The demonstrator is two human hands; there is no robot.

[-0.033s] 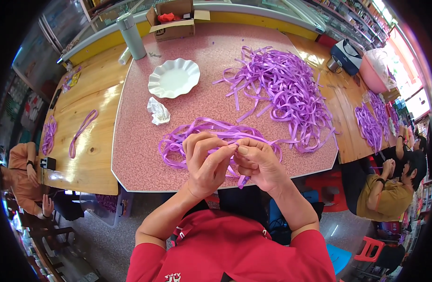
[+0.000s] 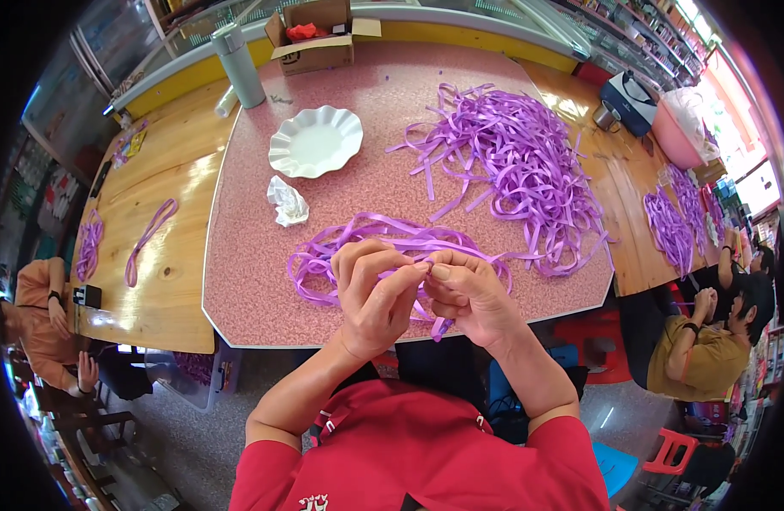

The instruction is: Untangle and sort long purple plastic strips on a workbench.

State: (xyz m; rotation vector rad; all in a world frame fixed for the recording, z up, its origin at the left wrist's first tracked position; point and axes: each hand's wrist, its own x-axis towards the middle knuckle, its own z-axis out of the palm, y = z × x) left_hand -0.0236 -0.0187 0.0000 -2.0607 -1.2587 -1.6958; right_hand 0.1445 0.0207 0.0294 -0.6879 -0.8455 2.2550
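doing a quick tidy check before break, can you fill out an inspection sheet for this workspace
surface: pink speckled table, pale edge
things in work: purple ribbon loops under the hands; bigger ribbon pile to the far right
clutter: white wavy-edged dish, crumpled white wrapper, grey-green flask, open cardboard box
hands: left hand and right hand meet at the fingertips, seemingly pinching part of the loops, mostly hidden
cables: nothing seen
surroundings: wooden table on the left with more ribbon; seated person in orange left, another in mustard right
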